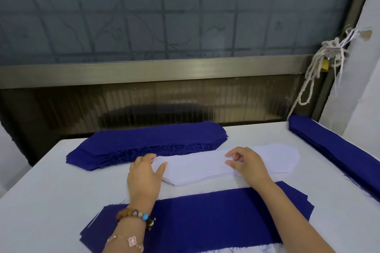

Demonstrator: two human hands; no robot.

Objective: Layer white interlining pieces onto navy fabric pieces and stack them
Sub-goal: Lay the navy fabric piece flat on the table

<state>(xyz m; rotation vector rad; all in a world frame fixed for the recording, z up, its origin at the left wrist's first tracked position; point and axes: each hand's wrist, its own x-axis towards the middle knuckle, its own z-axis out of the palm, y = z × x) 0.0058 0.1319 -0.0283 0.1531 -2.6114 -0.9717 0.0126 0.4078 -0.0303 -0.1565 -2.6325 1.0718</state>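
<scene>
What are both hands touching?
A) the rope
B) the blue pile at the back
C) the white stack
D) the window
C: the left hand and the right hand both touch the white stack.

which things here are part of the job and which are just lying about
Job: stack of white pointed interlining pieces, held by left hand and right hand; thick navy fabric stack behind; flat navy fabric piece in front; navy fabric stack at right.
Lying about: knotted white rope, far right.
</scene>
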